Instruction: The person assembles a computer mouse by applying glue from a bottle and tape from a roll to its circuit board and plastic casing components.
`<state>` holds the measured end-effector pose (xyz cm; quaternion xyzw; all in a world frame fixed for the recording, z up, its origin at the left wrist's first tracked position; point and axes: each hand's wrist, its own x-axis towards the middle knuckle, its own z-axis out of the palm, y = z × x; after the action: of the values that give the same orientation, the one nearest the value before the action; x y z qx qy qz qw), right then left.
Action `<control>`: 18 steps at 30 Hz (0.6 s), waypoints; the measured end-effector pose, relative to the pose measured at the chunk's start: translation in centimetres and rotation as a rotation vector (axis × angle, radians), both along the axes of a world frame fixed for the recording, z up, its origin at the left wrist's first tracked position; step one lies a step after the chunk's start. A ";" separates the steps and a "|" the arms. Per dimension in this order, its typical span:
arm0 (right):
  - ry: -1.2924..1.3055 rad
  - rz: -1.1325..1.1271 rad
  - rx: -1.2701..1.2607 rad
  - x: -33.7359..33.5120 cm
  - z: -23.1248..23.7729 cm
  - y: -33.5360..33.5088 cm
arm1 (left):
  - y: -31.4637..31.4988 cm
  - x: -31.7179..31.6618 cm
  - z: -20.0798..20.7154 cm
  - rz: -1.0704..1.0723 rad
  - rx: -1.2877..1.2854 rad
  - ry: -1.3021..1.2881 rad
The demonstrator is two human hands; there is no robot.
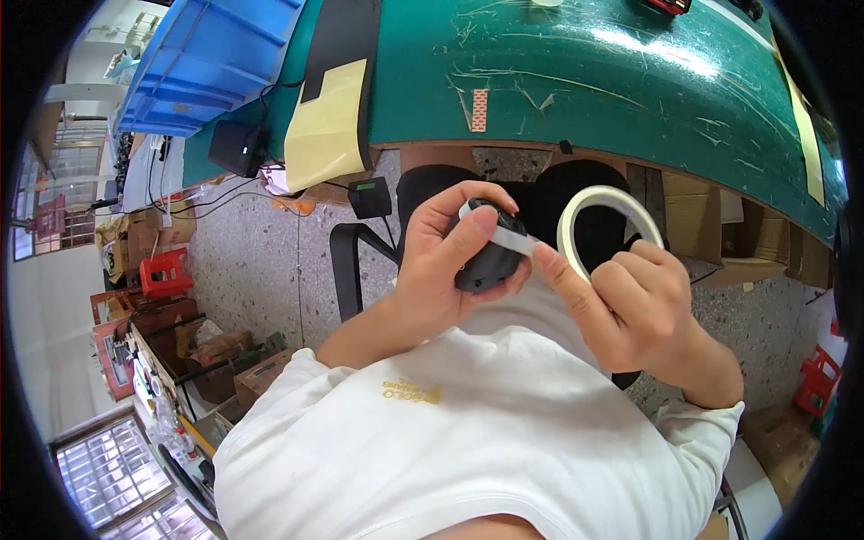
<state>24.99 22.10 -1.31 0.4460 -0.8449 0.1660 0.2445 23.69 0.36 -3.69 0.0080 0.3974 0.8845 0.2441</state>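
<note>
My left hand (441,261) is closed around a small rounded black device (490,267), held above my lap. Across its upper part runs a pale strip of tape (511,238), and my left thumb presses on one end of it. A roll of cream masking tape (571,219) hangs from my right hand (634,306), whose curled fingers grip the ring's lower edge. The right index finger reaches out and touches the free end of the strip beside the device. The underside of the device is hidden by my left fingers.
Ahead is a green-topped workbench (405,99) with a blue crate (211,67), a yellow sheet (328,126) and a small orange-patterned strip (479,110). A black box (238,148) with cables stands at its left edge. A chair armrest (346,270) is beside my left forearm.
</note>
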 end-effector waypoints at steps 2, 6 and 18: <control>-0.008 0.007 -0.024 0.1 -0.1 0.1 | 0.0 -0.1 -0.1 -0.022 0.086 0.017; -0.006 0.006 0.004 0.3 0.3 0.1 | 0.3 0.0 0.0 0.010 0.073 -0.079; 0.042 -0.032 0.145 0.8 2.6 0.2 | 0.0 -0.2 0.2 0.202 -0.360 0.287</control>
<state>25.80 22.32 1.25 0.4522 -0.8564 0.0911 0.2319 23.44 0.38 -3.47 0.0502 0.5778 0.8093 0.0928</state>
